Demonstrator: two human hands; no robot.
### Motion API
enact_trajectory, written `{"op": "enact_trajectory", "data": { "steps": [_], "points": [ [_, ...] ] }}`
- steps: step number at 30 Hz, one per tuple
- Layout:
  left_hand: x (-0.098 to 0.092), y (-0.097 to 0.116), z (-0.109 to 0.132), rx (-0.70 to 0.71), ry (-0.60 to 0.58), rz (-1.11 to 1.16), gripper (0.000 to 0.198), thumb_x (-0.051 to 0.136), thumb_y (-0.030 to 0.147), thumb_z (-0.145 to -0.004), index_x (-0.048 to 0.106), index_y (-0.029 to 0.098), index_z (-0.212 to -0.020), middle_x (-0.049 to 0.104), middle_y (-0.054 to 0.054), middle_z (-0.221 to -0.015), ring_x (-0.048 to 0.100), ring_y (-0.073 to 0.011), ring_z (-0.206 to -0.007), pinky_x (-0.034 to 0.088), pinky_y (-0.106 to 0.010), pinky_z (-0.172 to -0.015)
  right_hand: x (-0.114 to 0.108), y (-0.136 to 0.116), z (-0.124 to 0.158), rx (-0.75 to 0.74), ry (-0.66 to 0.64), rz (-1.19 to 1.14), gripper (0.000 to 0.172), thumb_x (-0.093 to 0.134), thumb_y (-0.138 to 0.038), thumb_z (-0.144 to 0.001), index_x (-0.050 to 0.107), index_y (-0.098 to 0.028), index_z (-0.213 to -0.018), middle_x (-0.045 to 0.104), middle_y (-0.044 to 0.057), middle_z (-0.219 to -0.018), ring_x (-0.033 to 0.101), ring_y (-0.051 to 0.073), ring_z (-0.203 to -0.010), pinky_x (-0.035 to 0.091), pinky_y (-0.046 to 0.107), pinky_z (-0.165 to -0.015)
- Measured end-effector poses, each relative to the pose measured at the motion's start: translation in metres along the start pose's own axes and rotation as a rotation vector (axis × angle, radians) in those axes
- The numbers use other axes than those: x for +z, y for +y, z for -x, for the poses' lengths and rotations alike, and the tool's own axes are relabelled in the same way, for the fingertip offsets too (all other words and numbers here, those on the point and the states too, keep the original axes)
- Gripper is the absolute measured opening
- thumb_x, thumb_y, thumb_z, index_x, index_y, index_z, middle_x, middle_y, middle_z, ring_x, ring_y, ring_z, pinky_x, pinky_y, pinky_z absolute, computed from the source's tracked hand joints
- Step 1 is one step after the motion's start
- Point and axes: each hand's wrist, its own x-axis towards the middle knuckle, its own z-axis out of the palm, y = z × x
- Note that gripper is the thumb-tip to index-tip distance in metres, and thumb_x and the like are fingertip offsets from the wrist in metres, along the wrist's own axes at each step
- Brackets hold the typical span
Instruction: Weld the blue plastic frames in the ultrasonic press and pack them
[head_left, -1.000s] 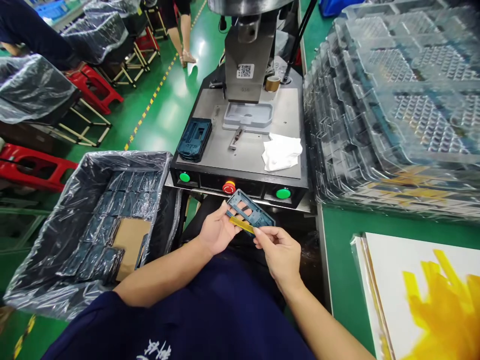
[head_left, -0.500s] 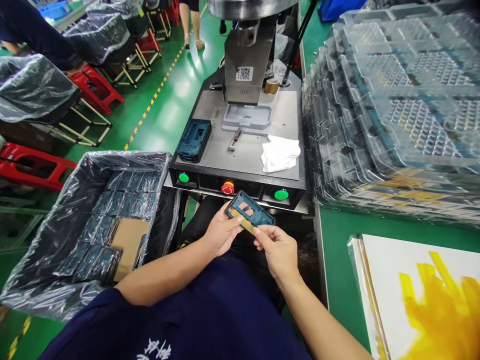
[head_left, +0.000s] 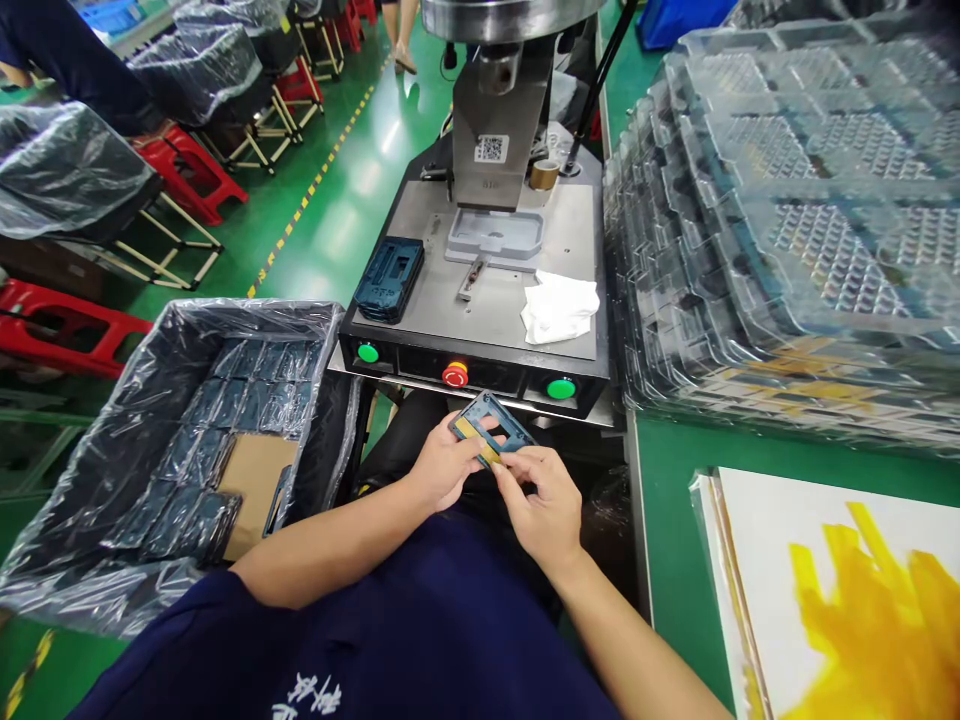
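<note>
Left hand (head_left: 448,465) and right hand (head_left: 536,505) are together, fingers clamped on a dark teal plastic frame (head_left: 491,425) held just in front of the machine, with a yellow strip (head_left: 469,428) lying on its near end. Looks part-way through: lots of frames (head_left: 247,405) already sit in the plastic-lined bin (head_left: 255,312), another frame (head_left: 388,280) lies on the steel press plate (head_left: 427,310), and more yellow strips (head_left: 862,610) remain on a white sheet (head_left: 750,500). The QR label (head_left: 491,149) on the press column (head_left: 510,120) is too blurry to read
</note>
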Motion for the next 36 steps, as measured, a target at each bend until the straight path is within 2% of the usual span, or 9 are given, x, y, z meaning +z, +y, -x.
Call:
{"op": "enact_trajectory", "data": {
  "steps": [2,5,8,11,16,21,25,28,36],
  "points": [
    [-0.002,0.001,-0.001,0.008,0.003,0.027,0.036,0.072,0.009,-0.068,0.058,0.017,-0.099,0.067,-0.012,-0.117,0.068,-0.0269,-0.099,0.052,-0.045,-0.088,-0.003,0.001,-0.001,-0.171,0.002,0.179,0.025,0.067,-0.031,-0.084,0.068,-0.023,-0.108,0.064,0.009,-0.099,0.063,0.023,-0.09,0.055,0.042,-0.079],
    [-0.005,0.005,-0.001,0.013,0.008,0.054,0.034,0.07,0.008,-0.068,0.058,0.017,-0.099,0.067,-0.012,-0.117,0.069,-0.027,-0.097,0.051,-0.049,-0.09,-0.005,0.003,-0.004,-0.276,-0.068,0.378,0.049,0.07,-0.039,-0.08,0.059,-0.021,-0.125,0.054,0.016,-0.127,0.052,0.035,-0.12,0.047,0.056,-0.096],
    [-0.008,0.01,0.0,-0.003,0.001,0.086,0.035,0.068,0.006,-0.068,0.059,0.016,-0.101,0.067,-0.012,-0.117,0.069,-0.0268,-0.095,0.051,-0.05,-0.09,-0.004,0.005,-0.006,-0.295,-0.127,0.431,0.047,0.068,-0.036,-0.083,0.058,-0.022,-0.126,0.043,0.017,-0.14,0.043,0.038,-0.13,0.046,0.058,-0.099],
    [-0.012,0.016,0.001,-0.019,0.003,0.141,0.034,0.068,0.004,-0.068,0.06,0.016,-0.098,0.069,-0.01,-0.11,0.069,-0.026,-0.095,0.051,-0.048,-0.091,0.0,0.004,-0.007,-0.368,-0.132,0.42,0.035,0.067,-0.025,-0.084,0.063,-0.025,-0.118,0.04,0.014,-0.142,0.042,0.035,-0.132,0.047,0.055,-0.1],
    [-0.021,0.025,0.003,-0.043,-0.03,0.19,0.031,0.07,0.004,-0.069,0.063,0.014,-0.097,0.071,-0.008,-0.1,0.069,-0.0231,-0.092,0.05,-0.046,-0.093,0.004,-0.002,-0.011,-0.518,-0.147,0.426,0.035,0.066,-0.017,-0.084,0.064,-0.027,-0.117,0.046,0.012,-0.139,0.046,0.032,-0.129,0.045,0.056,-0.102],
    [-0.024,0.026,0.005,-0.036,-0.074,0.185,0.031,0.073,0.006,-0.069,0.066,0.014,-0.098,0.072,-0.009,-0.103,0.069,-0.0242,-0.095,0.05,-0.045,-0.094,0.005,-0.005,-0.01,-0.522,-0.135,0.469,0.035,0.066,-0.018,-0.084,0.064,-0.028,-0.118,0.05,0.012,-0.139,0.049,0.031,-0.127,0.043,0.057,-0.102],
    [-0.021,0.026,0.005,-0.055,-0.087,0.174,0.03,0.07,0.006,-0.069,0.068,0.014,-0.098,0.071,-0.011,-0.109,0.068,-0.0273,-0.101,0.049,-0.046,-0.095,0.003,-0.005,-0.007,-0.549,-0.033,0.436,0.027,0.068,-0.015,-0.082,0.068,-0.03,-0.104,0.057,0.007,-0.123,0.055,0.027,-0.119,0.042,0.056,-0.105],
    [-0.018,0.028,0.006,-0.07,-0.079,0.165,0.032,0.069,0.004,-0.068,0.068,0.014,-0.099,0.071,-0.01,-0.109,0.068,-0.0276,-0.1,0.05,-0.047,-0.094,0.001,-0.005,-0.006,-0.56,-0.02,0.422,0.022,0.068,-0.014,-0.082,0.068,-0.029,-0.098,0.058,0.005,-0.116,0.058,0.024,-0.114,0.042,0.056,-0.105],
    [-0.013,0.028,0.006,-0.059,-0.063,0.136,0.038,0.064,0.0,-0.063,0.065,0.014,-0.098,0.071,-0.009,-0.108,0.069,-0.0252,-0.096,0.05,-0.047,-0.093,0.0,-0.001,-0.005,-0.52,-0.073,0.452,0.029,0.065,-0.017,-0.084,0.064,-0.027,-0.111,0.057,0.01,-0.123,0.055,0.027,-0.119,0.041,0.058,-0.104]
  ]
}}
